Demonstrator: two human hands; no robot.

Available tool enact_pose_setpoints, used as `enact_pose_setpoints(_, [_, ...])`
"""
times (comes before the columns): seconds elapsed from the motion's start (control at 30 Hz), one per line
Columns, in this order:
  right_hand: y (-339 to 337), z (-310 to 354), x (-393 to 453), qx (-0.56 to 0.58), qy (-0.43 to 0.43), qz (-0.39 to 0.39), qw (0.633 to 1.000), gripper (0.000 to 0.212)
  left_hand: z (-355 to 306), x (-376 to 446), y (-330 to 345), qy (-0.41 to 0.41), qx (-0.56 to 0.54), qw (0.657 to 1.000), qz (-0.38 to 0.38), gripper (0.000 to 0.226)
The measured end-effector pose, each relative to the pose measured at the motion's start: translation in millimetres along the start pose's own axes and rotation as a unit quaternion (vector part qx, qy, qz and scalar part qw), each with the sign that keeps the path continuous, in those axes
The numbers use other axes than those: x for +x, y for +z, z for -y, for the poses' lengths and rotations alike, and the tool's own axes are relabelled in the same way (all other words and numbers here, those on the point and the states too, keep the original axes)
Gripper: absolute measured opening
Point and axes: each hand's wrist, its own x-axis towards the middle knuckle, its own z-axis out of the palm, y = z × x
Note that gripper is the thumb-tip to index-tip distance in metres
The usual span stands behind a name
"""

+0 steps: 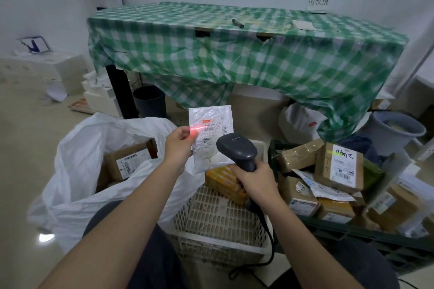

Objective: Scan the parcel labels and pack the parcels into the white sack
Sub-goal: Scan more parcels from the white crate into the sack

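Scanning a parcel label
Left hand (179,145) pinches the white parcel (209,138); right hand (252,179) grips the scanner (237,148), red beam crossing the label.

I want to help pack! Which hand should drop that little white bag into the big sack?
Probably the left hand. It already pinches the white parcel, and the white sack lies open on its side. The right hand is busy gripping the scanner.

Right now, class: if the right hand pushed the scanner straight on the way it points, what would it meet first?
Most likely the white parcel held up by the left hand; the right hand's scanner casts its red line there, though depth is unclear.
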Motion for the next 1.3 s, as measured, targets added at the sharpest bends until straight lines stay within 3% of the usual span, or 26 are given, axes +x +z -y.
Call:
enact_pose_setpoints(0.4, [15,5,-1,0.001,0.012,0.011,1.0,0.018,1,6,-17,0.008,-0.009,1.0,-0.012,0.002])
enact_pose_setpoints(0.6, [35,10,17,0.053,0.02,0.006,0.998,0.011,-13,16,-60,0.034,0.011,0.997,-0.074,0.004])
enact_pose_setpoints(0.73, [59,8,35,0.047,0.027,0.002,0.999,0.011,-24,30,-121,0.075,0.072,0.985,-0.141,0.009])
enact_pose_setpoints(0.87, [87,5,45,0.044,0.044,0.024,0.998,0.014,-25,43,-175,0.105,0.209,0.953,-0.192,0.011])
enact_pose_setpoints(0.97, [102,-4,54,0.034,0.06,0.052,0.996,0.014,-7,55,-200,0.041,0.343,0.925,-0.161,0.025])
enact_pose_setpoints(1.03, [107,-11,58,0.031,0.069,0.072,0.995,0.015,5,60,-205,-0.014,0.361,0.924,-0.124,0.033])
enact_pose_setpoints(1.17, [102,-20,66,0.018,0.08,0.061,0.995,0.012,9,68,-185,0.03,0.329,0.938,-0.106,0.032])
enact_pose_setpoints(1.3, [86,-32,78,0.017,0.11,0.033,0.993,0.017,7,71,-134,0.051,0.28,0.959,-0.017,0.025])
